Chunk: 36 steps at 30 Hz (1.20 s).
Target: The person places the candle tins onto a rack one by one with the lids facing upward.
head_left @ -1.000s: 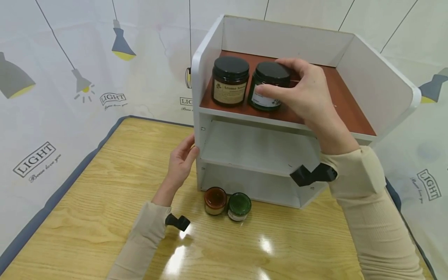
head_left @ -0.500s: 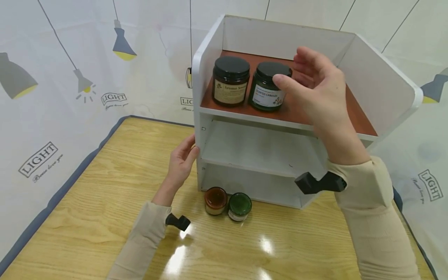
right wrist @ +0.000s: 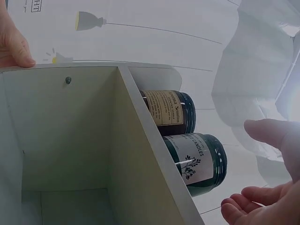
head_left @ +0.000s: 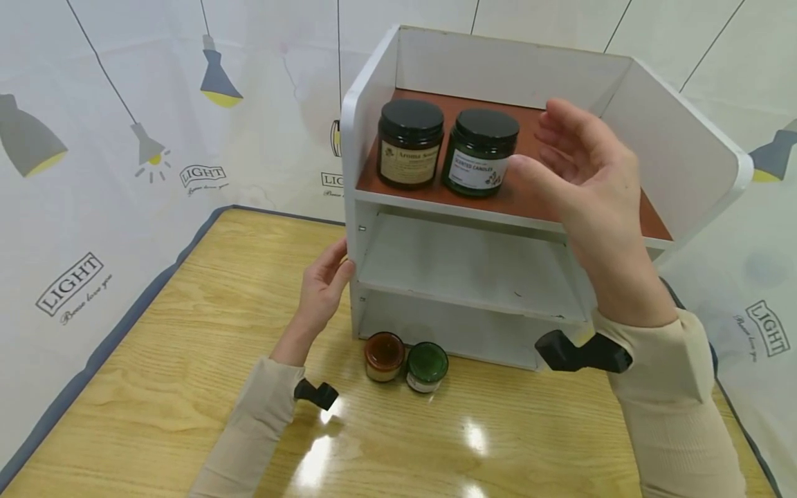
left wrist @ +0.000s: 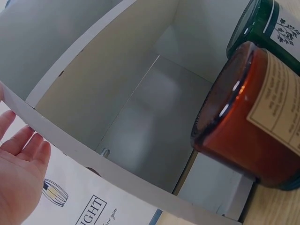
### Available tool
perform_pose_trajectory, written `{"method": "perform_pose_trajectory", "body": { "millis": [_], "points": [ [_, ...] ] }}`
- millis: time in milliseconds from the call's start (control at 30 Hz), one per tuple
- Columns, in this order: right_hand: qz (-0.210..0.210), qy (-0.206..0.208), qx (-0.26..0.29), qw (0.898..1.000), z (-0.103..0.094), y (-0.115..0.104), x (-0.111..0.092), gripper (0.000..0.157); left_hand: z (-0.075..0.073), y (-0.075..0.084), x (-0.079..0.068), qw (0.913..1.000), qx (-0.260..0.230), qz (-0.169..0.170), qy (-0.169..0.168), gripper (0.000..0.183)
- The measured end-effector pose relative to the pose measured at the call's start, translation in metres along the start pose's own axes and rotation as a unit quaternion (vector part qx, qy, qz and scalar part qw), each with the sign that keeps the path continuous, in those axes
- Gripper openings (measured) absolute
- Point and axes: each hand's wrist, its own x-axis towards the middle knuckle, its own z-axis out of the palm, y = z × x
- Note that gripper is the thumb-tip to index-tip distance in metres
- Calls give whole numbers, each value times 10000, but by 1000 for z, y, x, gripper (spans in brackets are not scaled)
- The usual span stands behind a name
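The right hand point(head_left: 588, 173) hovers just right of the green candle jar point(head_left: 479, 153), fingers spread and loosely curved, holding nothing. This jar stands upright on the brown top shelf point(head_left: 598, 176) of the white shelf unit point(head_left: 679, 149), just beside a brown candle jar point(head_left: 409, 144); both carry black lids. The left hand point(head_left: 320, 290) rests flat, fingers straight, against the unit's left side panel. On the wooden table point(head_left: 187, 332), a small amber jar point(head_left: 383, 356) and a small green jar point(head_left: 426, 366) stand touching, in front of the unit. The green candle jar appears to be glass, so probably heavy, rigid, smooth and breakable; its best hold is around the body below the lid, thumb opposite the fingers.
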Motion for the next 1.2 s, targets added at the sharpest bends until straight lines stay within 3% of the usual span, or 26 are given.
{"method": "perform_pose_trajectory", "body": {
  "millis": [333, 733, 1200],
  "points": [
    [-81, -15, 116, 9999, -3, 2, -13, 55, 0, -1, 0, 10000, -57, 58, -21, 59],
    [-125, 50, 160, 9998, -5, 8, -38, 55, 0, 1, -1, 10000, -6, -53, 5, 47],
    [-41, -198, 328, 9993, -3, 16, -62, 59, -1, -2, -2, 10000, 12, -34, -13, 54]
  ]
}}
